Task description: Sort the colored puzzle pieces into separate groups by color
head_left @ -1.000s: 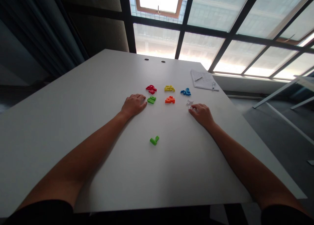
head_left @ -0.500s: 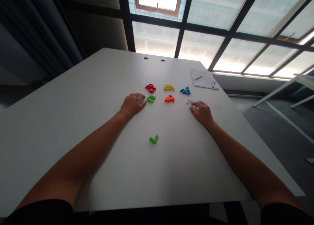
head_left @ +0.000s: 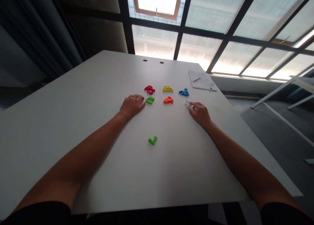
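White tabletop (head_left: 61, 130) stretches out ahead of us, and our forearms lie along it with both hands resting near its middle. Our left hand (head_left: 132, 105) sits palm down, open and relaxed, holding nothing. Its fingertips stop just beside a small green piece (head_left: 150, 100), and we cannot tell whether they touch it. Our right hand (head_left: 200, 114) is curled, with the thumb and fingers drawn together around a clear plastic piece (head_left: 187, 104) at the fingertips. We cannot tell whether that piece is firmly pinched or only touched as it sits on the table.

Between the hands, the small green piece shares a front row with an orange piece (head_left: 168, 100). Behind them, a red piece (head_left: 149, 89), a yellow piece (head_left: 167, 89) and a blue piece (head_left: 184, 92) form a back row. An L-shaped green piece (head_left: 152, 140) lies well apart, closer to us, between our forearms. Toward the far right corner of the table lies a sheet of paper (head_left: 200, 80) with a pen (head_left: 211, 86) along its edge. Bright framed windows (head_left: 198, 48) rise beyond the table.
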{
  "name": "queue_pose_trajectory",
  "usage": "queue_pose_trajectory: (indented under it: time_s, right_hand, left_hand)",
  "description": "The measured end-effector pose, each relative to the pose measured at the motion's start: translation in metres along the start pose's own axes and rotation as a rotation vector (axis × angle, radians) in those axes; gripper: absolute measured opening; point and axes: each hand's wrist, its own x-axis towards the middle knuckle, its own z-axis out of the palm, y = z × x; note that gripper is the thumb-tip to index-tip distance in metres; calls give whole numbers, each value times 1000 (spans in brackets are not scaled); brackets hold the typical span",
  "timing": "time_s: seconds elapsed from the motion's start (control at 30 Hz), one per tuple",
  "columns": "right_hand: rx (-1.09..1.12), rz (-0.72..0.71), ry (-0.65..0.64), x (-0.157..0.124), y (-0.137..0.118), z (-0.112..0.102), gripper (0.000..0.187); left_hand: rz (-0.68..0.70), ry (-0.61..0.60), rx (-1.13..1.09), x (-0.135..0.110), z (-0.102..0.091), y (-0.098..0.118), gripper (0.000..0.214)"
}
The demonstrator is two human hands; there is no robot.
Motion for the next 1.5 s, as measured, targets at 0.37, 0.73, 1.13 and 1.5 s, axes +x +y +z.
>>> queue_pose_trajectory:
  time_s: [0.37, 0.73, 1.13, 1.5]
  right_hand:
    - [257, -690, -215, -25, -106, -24, 29]
    - [358, -725, -340, -38, -145, -17, 37]
    - [107, -550, -331, -3, -148, 9, 40]
    - [24, -401, -340, 53, -158, 40, 24]
  left_hand:
    - [-6, -2, -37, -2, -3, 2, 38]
    - [-6, 0, -31, -3, 0, 2, 37]
    - [-20, 14, 9, -3, -1, 3, 33]
    - [-6, 38, 24, -4, 1, 2, 32]
